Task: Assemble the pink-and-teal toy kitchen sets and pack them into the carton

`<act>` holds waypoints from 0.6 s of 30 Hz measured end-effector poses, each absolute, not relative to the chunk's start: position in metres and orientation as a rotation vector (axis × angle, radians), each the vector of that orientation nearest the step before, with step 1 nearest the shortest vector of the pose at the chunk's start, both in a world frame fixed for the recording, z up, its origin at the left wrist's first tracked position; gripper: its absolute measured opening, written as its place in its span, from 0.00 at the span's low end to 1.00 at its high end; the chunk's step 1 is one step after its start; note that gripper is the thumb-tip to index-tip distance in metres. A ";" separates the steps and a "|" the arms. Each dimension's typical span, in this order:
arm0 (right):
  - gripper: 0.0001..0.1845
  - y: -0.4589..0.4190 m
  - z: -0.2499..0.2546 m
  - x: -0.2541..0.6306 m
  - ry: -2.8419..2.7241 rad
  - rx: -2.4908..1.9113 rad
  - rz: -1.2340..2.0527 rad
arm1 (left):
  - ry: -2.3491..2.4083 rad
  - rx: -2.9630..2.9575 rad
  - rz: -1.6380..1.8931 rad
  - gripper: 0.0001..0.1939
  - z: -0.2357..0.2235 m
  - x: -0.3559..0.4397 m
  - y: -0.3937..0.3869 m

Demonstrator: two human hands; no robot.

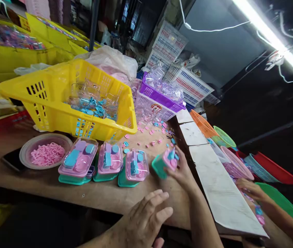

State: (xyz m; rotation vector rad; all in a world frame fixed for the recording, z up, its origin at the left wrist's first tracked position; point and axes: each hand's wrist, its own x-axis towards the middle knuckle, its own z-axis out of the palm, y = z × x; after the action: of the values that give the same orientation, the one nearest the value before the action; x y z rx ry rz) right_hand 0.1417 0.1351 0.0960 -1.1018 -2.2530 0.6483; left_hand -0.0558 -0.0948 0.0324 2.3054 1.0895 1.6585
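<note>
One pink-and-teal box (pixel 161 166), right of three clear-lidded boxes (pixel 109 161), judged light, stiff and slippery, best taken by the side walls; held in right hand (pixel 184 173), thumb and fingers part-closed about its right end; left hand (pixel 146 214) nearer, fingers loosely bent, palm hidden, apparently empty.

A tube light (pixel 269 31) glares upper right, the background (pixel 272 110) is dim, and the held box (pixel 161 163) blurs.
</note>
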 end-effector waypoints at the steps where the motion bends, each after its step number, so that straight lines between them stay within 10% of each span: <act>1: 0.63 0.116 0.097 0.159 -2.308 -1.082 0.832 | 1.104 2.301 1.669 0.46 0.027 -0.052 -0.087; 4: 0.75 0.077 0.115 0.190 -2.527 -1.054 1.244 | 1.219 2.244 1.596 0.58 0.013 -0.045 -0.066; 8: 0.35 0.120 0.151 0.161 -2.487 -1.050 1.182 | 1.173 2.189 1.445 0.67 -0.004 -0.042 -0.050; 18: 0.21 0.356 0.111 -0.032 -2.427 -1.464 0.464 | 1.368 2.288 1.567 0.39 -0.032 -0.020 -0.037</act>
State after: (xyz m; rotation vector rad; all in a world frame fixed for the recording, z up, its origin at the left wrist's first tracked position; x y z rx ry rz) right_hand -0.0318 0.3558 0.1108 -1.4640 -2.4273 0.4637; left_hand -0.0199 -0.0366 -0.0316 2.2883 1.3677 1.5674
